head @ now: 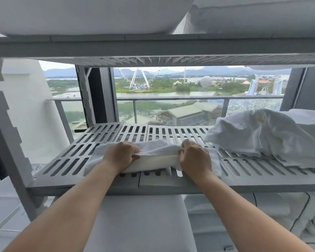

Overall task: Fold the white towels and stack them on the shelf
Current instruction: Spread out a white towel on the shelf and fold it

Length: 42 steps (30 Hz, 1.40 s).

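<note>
Left hand (119,155) and right hand (195,156) pinch the small towel (158,157) between them on the shelf (65,157), likely squaring its fold; crumpled towels (262,135) wait right of the right hand.

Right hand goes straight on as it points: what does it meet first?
Beyond the towel it grips, likely nothing: the right hand points across bare shelf slats toward the open back. The pile sits off to its right; depth is unclear.

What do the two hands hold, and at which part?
Both hold one white towel lying on the slatted shelf: left hand grips its left end, right hand its right end.
</note>
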Available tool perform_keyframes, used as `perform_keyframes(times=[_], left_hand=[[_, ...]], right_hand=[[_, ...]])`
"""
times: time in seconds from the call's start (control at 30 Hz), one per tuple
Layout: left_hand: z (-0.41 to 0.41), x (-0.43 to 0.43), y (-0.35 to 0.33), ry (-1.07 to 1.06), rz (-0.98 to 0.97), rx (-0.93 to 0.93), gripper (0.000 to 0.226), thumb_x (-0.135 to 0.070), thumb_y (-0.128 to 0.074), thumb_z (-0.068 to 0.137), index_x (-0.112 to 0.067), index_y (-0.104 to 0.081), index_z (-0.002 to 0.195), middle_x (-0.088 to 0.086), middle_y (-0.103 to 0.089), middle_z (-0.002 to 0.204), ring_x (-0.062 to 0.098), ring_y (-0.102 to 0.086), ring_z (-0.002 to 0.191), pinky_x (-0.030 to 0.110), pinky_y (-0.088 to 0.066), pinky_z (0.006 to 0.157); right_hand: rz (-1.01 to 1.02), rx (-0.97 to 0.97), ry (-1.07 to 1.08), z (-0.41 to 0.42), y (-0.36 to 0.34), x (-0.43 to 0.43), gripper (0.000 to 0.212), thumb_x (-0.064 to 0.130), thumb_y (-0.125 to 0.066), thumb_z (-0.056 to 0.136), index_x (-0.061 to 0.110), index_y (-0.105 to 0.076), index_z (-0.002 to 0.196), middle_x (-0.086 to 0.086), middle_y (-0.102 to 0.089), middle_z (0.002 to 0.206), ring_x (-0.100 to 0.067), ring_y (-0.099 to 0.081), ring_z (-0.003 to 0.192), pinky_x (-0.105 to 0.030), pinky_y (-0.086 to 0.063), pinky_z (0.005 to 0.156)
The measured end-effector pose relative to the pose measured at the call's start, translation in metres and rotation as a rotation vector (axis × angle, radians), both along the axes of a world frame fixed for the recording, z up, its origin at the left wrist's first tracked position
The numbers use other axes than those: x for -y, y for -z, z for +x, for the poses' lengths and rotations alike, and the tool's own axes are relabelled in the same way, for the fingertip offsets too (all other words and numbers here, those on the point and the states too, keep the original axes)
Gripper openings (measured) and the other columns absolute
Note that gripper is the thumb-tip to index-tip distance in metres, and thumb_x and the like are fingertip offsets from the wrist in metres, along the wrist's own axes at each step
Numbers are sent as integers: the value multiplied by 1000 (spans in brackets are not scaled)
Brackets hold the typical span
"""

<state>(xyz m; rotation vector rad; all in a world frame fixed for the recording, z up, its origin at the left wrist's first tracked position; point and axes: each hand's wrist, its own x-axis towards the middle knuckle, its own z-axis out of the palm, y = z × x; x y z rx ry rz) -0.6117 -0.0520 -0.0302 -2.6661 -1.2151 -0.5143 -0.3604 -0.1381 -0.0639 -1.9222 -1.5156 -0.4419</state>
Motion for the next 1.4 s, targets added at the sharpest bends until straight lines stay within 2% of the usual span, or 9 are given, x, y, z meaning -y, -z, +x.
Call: perform_keyframes(times=[0.13,0.33,0.5,0.67,0.9,1.03,1.13,1.3,1.4], left_hand=[[0,-16,-8,-5,0,7,23,-35,-57,100,-22,-63,82,-4,-68,76,18,-63,71,35,-56,67],[-1,-41,-17,60,-25,7,14,-35,-62,97,-26,-68,106,-2,-74,95,22,-69,89,38,-57,79],[-8,-53,-15,21,13,97,36,-39,-51,103,-24,-47,71,-10,-56,68,20,-58,69,35,-52,66],[-7,-53,-27,16,-106,181,43,-54,-35,104,-21,-49,79,-3,-59,76,18,-57,71,38,-50,71],[7,-30,-21,-47,-384,47,98,-94,-2,77,-12,-54,65,13,-64,110,25,-61,101,48,-44,102],[13,-33,-10,-160,-432,178,76,-72,-19,97,-12,-64,84,11,-69,115,27,-67,101,44,-51,94],[16,-29,-2,-155,-422,105,51,-59,-41,98,-17,-57,75,1,-67,93,18,-60,73,33,-47,68],[19,-20,12,-186,-407,43,70,-67,-53,89,-24,-43,144,1,-53,144,22,-52,129,39,-45,100],[23,-23,21,-169,-236,-48,45,-67,-45,92,-26,-57,106,0,-67,113,17,-62,97,32,-48,77]], right_hand=[[59,-90,-4,1,-8,-15,17,27,-51,98,14,-55,107,-7,-67,100,-30,-64,91,-37,-44,76],[8,-172,47,13,-3,-35,12,27,-45,101,15,-45,104,-12,-69,94,-37,-66,87,-36,-40,63],[-14,-233,42,17,0,-44,13,31,-42,100,19,-48,97,-11,-70,94,-36,-65,89,-36,-37,66],[-7,-278,69,24,-12,-41,61,55,-21,102,17,-68,102,-10,-72,98,-33,-64,96,-37,-38,72],[-226,-332,18,27,-3,-27,37,34,-36,97,16,-60,75,-12,-71,99,-30,-57,86,-37,-38,71],[-238,-358,-7,27,-6,-17,35,28,-38,91,18,-67,109,-13,-70,115,-31,-60,101,-40,-46,82],[-361,-295,-11,26,-9,-12,63,27,-44,87,22,-39,149,-13,-59,138,-33,-53,127,-44,-44,101],[-581,-224,-18,25,-12,-20,71,37,-46,85,29,-29,154,-7,-53,145,-30,-49,132,-45,-43,106],[-718,-130,-17,26,-20,-31,50,36,-44,85,25,-55,133,-5,-61,134,-28,-56,122,-41,-44,103]])
